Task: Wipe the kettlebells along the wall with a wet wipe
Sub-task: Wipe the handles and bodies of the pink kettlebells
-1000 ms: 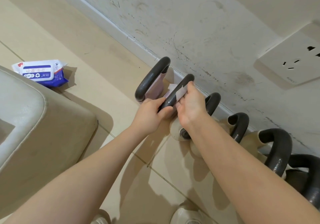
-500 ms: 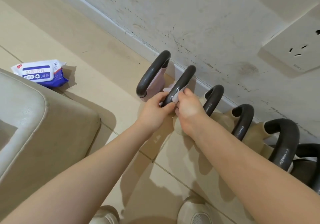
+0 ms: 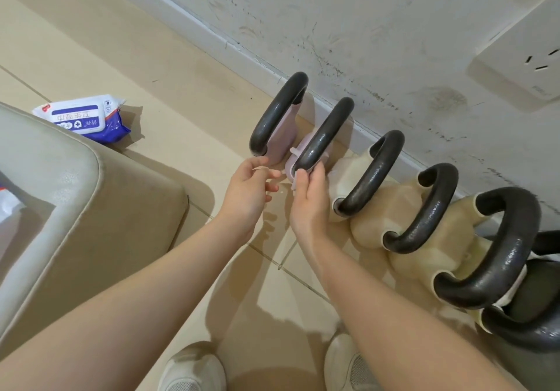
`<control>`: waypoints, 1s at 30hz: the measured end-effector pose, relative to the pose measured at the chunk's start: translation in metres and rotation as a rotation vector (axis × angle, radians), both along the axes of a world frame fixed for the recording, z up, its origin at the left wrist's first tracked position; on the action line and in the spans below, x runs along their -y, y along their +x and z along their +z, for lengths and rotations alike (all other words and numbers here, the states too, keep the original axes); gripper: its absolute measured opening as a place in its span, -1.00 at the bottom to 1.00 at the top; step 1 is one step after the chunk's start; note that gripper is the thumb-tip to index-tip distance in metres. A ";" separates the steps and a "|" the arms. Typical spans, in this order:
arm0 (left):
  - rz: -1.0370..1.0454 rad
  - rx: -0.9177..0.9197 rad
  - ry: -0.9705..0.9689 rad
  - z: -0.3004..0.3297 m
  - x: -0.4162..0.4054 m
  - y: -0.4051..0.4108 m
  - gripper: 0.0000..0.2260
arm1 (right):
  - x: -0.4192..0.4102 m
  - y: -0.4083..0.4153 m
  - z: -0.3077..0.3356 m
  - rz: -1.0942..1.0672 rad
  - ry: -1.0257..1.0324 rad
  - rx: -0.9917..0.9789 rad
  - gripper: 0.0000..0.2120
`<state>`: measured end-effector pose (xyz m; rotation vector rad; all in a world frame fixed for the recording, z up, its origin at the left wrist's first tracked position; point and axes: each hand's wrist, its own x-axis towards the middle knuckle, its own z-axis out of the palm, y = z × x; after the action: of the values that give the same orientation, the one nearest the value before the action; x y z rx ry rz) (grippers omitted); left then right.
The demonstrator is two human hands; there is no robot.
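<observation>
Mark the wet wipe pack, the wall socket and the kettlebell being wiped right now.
wet wipe pack (image 3: 79,118), head view, on its white printed label.
wall socket (image 3: 524,66), head view, on its faceplate.
second kettlebell (image 3: 322,136), head view, on the middle of its dark handle.

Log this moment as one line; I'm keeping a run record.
task: wipe kettlebells | right hand: presses wet wipe at base of second kettlebell's handle | left hand: open, off kettlebell | wipes pack: on floor
</observation>
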<state>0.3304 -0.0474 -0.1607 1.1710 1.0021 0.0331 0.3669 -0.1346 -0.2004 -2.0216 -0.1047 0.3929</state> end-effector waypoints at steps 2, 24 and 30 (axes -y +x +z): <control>-0.029 -0.005 0.030 0.000 0.002 -0.003 -0.75 | 0.006 0.005 -0.006 0.169 -0.177 0.041 -0.71; 0.072 0.002 0.130 0.001 -0.005 -0.010 -0.77 | 0.006 0.026 0.024 1.149 -1.308 0.973 -0.49; 0.096 0.005 0.125 -0.001 -0.004 -0.010 -0.74 | -0.001 0.043 0.050 0.998 -1.393 0.985 -0.45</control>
<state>0.3200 -0.0436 -0.1613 1.2350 1.0635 0.1773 0.4099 -0.1338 -0.1500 -3.2020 -1.9503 -0.0691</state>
